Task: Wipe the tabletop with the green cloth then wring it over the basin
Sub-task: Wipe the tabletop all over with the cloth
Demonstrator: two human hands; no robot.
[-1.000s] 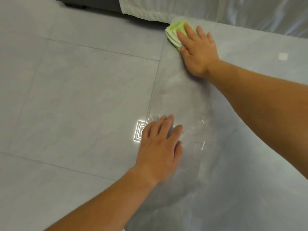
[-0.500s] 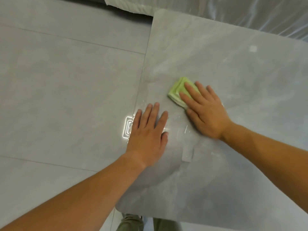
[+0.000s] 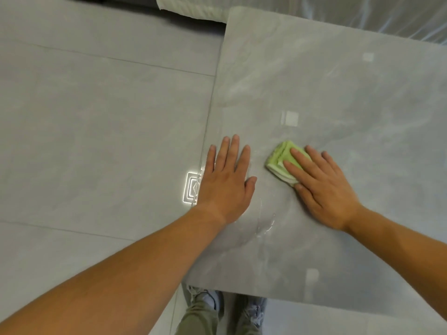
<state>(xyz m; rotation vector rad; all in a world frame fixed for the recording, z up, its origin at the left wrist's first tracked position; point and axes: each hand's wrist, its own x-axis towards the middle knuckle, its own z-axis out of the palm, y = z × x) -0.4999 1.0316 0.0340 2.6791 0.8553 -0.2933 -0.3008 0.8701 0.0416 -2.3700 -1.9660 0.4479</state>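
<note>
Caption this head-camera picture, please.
Right hand presses a folded green cloth on the grey tabletop; left hand rests flat beside it.

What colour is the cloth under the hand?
Light green cloth, with a paler edge, seen in the head view.

Light green cloth with pale edging, grey marbled tabletop, plain grey floor tiles, olive trousers, grey shoes.

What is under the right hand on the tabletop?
Under the fingers of the right hand lies the folded green cloth, flat on the tabletop. Its left part shows; the rest is covered, so how far it reaches under the palm cannot be seen.
</note>
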